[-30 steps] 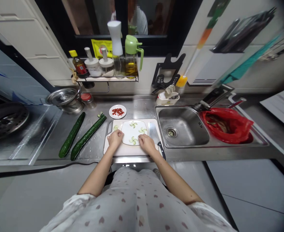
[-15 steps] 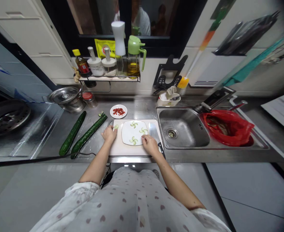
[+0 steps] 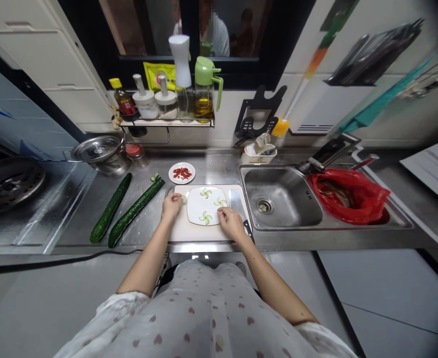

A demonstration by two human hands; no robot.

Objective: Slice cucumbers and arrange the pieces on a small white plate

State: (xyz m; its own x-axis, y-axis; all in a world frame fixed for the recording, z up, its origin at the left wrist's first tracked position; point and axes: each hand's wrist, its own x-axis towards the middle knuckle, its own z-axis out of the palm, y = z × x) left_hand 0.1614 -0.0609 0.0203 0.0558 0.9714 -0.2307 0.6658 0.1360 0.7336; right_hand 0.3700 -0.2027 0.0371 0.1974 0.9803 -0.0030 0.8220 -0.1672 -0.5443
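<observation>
A white square plate (image 3: 198,209) with pinwheels of thin green-edged cucumber slices lies on the pale cutting board (image 3: 181,231). There are pinwheels at its top, right and bottom. Left of the plate, my left hand (image 3: 171,206) is closed in a pinch on a cucumber slice (image 3: 183,199). My right hand (image 3: 232,223) is at the plate's right edge, thumb and fingers drawn together; what they hold, if anything, is too small to name. Beside it on the board lies a kitchen knife (image 3: 247,228) with a black handle.
Two whole cucumbers (image 3: 111,209) lie on the steel counter to the left. A small dish (image 3: 171,175) of chopped red pieces stands behind the board. To the right are the sink (image 3: 286,199) and a red plastic bag (image 3: 353,196). A lidded pot (image 3: 114,161) stands at the back left.
My left hand has drawn its fingers together on the cucumber slice, which has shifted slightly right toward the plate. My right hand stays nearly in place. The view has moved a little.
</observation>
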